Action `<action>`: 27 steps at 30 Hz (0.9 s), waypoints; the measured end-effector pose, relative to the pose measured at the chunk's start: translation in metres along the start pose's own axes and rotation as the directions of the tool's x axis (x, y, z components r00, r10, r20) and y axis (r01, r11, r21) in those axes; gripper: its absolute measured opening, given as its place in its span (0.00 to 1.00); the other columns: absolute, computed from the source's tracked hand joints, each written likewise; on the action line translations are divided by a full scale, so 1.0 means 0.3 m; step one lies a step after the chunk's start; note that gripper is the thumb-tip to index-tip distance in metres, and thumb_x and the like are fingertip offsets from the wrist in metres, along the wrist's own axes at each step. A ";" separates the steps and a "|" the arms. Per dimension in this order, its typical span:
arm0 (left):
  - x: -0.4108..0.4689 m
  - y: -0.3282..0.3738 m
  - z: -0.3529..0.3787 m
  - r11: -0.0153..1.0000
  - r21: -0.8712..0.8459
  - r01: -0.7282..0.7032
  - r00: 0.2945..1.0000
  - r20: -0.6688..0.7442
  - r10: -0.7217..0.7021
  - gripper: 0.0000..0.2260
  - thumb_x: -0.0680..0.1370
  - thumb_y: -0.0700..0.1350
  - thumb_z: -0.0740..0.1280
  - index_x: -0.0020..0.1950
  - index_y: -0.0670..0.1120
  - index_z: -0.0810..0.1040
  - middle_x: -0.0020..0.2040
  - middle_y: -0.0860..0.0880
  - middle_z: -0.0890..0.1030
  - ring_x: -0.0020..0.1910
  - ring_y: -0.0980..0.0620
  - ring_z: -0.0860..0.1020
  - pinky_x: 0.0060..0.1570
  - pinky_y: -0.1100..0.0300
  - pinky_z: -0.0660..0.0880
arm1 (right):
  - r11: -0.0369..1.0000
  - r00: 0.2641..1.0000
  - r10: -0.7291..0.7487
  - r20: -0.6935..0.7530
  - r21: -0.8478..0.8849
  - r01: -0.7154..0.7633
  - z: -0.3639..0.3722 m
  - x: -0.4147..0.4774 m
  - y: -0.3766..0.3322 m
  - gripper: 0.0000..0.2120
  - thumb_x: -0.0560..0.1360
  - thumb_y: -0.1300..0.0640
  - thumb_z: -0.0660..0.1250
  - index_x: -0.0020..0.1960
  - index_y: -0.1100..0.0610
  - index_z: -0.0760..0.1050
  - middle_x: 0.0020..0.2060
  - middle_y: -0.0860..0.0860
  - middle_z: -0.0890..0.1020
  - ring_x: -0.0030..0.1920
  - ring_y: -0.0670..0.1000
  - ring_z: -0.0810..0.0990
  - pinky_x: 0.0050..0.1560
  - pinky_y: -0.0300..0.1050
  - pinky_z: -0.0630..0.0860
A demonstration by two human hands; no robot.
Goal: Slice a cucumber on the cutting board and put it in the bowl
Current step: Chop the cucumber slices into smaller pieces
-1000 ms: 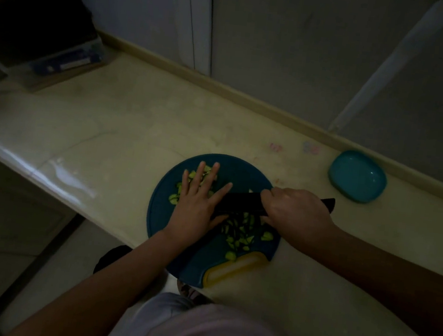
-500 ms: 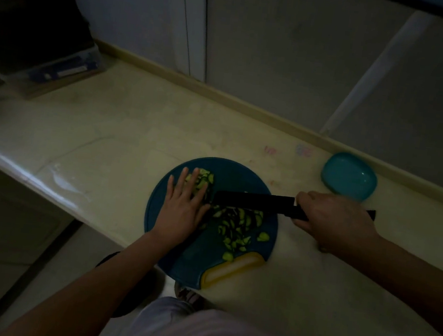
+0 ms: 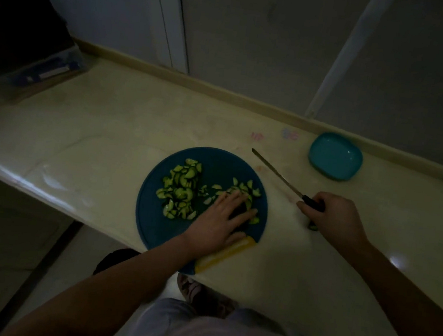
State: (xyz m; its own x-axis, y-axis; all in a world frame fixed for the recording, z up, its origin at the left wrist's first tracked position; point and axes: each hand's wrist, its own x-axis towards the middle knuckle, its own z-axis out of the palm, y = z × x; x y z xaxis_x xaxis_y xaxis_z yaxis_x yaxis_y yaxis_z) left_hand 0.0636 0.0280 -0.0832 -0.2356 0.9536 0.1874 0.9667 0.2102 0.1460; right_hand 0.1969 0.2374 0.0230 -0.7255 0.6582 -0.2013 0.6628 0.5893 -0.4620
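A round blue cutting board [image 3: 215, 164] with a yellow handle [image 3: 225, 255] lies at the counter's front edge. A pile of cucumber slices [image 3: 180, 192] sits on its left half. A smaller pile of cucumber slices [image 3: 247, 188] lies on its right half. My left hand [image 3: 225, 220] rests flat on that right pile, fingers apart. My right hand [image 3: 333, 220] holds a knife [image 3: 276, 172] by its dark handle, off the board to the right, with the blade pointing up-left over the counter. A teal bowl [image 3: 335, 156] stands at the back right, with nothing visible in it.
The pale counter [image 3: 109, 127] runs along a wall with a raised back edge. A dark bin over a clear box [image 3: 28, 63] fills the far left. One cucumber bit [image 3: 313, 228] lies on the counter beside my right hand. Floor shows below the front edge.
My right hand drew the knife off the board to the right. My left hand slid from the board's left side onto the right pile, uncovering the left pile.
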 end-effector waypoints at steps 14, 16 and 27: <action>0.051 -0.061 0.018 0.991 0.132 -0.038 0.998 -0.035 0.043 0.16 0.72 0.44 0.63 0.59 0.46 0.79 0.68 0.36 0.68 0.71 0.37 0.59 0.70 0.41 0.48 | 0.992 0.997 0.066 -0.038 0.106 -0.062 0.077 -0.060 0.045 0.11 0.72 0.49 0.69 0.38 0.56 0.74 0.27 0.47 0.73 0.29 0.43 0.71 0.28 0.38 0.64; 0.041 -0.089 0.000 0.994 0.111 -0.005 0.996 -0.084 0.015 0.17 0.73 0.46 0.58 0.57 0.46 0.80 0.68 0.37 0.70 0.70 0.38 0.58 0.70 0.42 0.48 | 0.993 0.997 0.070 -0.036 0.099 -0.066 0.084 -0.062 0.055 0.12 0.73 0.49 0.68 0.38 0.57 0.74 0.27 0.47 0.73 0.29 0.43 0.70 0.28 0.38 0.63; 0.074 0.081 0.024 0.996 0.067 -0.058 0.998 0.007 0.057 0.16 0.75 0.47 0.68 0.62 0.49 0.77 0.69 0.38 0.67 0.71 0.37 0.60 0.66 0.39 0.49 | 0.985 0.994 0.110 -0.005 0.135 -0.108 0.182 -0.074 0.092 0.16 0.75 0.47 0.64 0.39 0.60 0.74 0.33 0.56 0.79 0.34 0.53 0.78 0.36 0.46 0.75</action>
State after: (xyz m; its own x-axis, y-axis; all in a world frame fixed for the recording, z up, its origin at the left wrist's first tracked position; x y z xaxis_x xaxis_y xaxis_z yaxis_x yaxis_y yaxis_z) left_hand 0.0826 0.0559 -0.0824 -0.1791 0.9656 0.1885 0.9832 0.1687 0.0695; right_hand 0.2210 0.2135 -0.0324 -0.6476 0.7209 -0.2466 0.7061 0.4462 -0.5498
